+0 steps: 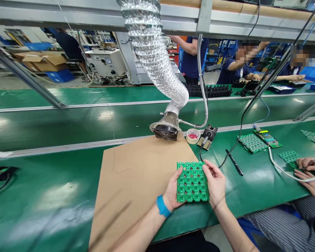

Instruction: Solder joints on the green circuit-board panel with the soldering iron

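A green circuit board panel (pixel 192 182), made of several small round boards joined in rows, is held up between both hands above the cardboard sheet's right edge. My left hand (pixel 172 190), with a blue band at the wrist, grips its left side, thumb on the face and fingers hidden behind. On the opposite side my right hand (pixel 215 182) pinches the upper right edge between thumb and fingers. Beneath and to the left lies the brown cardboard sheet (pixel 136 178) on the green bench (pixel 65 196).
A fume duct (pixel 165 127) hangs over the cardboard's back edge. Beside it are a tape roll (pixel 193 135) and a soldering iron stand (pixel 208 136). To the right lie a black pen (pixel 234 162), stacked panels (pixel 252 142) and a device with a lit display (pixel 267 136). A co-worker's hands (pixel 308 169) handle another panel.
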Action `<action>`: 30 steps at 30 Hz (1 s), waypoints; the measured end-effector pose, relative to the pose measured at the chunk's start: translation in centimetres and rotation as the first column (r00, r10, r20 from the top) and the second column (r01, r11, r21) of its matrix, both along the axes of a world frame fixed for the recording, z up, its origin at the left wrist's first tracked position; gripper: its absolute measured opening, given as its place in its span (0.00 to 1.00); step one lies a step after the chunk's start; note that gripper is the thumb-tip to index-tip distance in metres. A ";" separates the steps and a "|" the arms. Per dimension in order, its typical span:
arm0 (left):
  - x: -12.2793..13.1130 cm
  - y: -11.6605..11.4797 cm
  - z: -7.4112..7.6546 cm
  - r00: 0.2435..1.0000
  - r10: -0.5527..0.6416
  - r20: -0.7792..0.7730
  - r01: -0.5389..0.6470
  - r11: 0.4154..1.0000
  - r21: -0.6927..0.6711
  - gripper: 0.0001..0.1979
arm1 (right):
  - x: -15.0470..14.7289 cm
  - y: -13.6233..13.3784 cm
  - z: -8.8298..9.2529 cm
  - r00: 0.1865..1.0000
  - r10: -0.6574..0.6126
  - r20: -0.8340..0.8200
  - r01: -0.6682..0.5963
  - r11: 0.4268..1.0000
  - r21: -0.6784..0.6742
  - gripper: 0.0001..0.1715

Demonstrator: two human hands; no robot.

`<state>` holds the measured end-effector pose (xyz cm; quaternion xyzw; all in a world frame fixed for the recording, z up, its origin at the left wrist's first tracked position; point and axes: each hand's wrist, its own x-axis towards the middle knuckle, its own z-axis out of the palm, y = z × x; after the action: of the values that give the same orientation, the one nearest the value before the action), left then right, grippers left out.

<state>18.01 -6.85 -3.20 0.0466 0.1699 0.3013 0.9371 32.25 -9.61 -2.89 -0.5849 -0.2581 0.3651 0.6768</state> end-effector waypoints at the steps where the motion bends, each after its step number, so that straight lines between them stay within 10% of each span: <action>1: 0.0 0.0 -0.1 1.000 0.003 -0.010 -0.003 1.000 -0.001 0.26 | -0.1 0.0 0.1 1.000 0.002 0.014 -0.002 1.000 0.006 0.25; 9: -0.1 0.0 0.7 0.994 -0.059 0.087 0.053 0.996 0.077 0.31 | 1.6 -0.2 1.4 0.971 -0.005 0.240 -0.006 0.999 0.047 0.23; 16: 0.0 -0.1 2.6 0.987 -0.076 0.141 0.065 0.995 0.076 0.34 | 15.9 4.0 0.5 0.396 -0.212 0.893 0.329 0.941 0.077 0.22; 22: 0.0 -0.2 2.6 0.985 -0.085 0.148 0.077 0.995 0.056 0.36 | 28.0 6.8 -2.1 0.256 -0.047 0.966 0.463 0.883 -0.080 0.31; 30: 0.1 0.0 2.0 0.954 -0.107 0.280 0.085 0.992 0.091 0.36 | 30.9 5.8 -6.0 0.162 0.108 0.981 0.402 0.901 -0.165 0.42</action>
<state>18.12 -6.87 -1.23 0.0475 0.0191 0.2654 0.9628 63.17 -3.80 -8.90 -0.8245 -0.4914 -0.1216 0.2529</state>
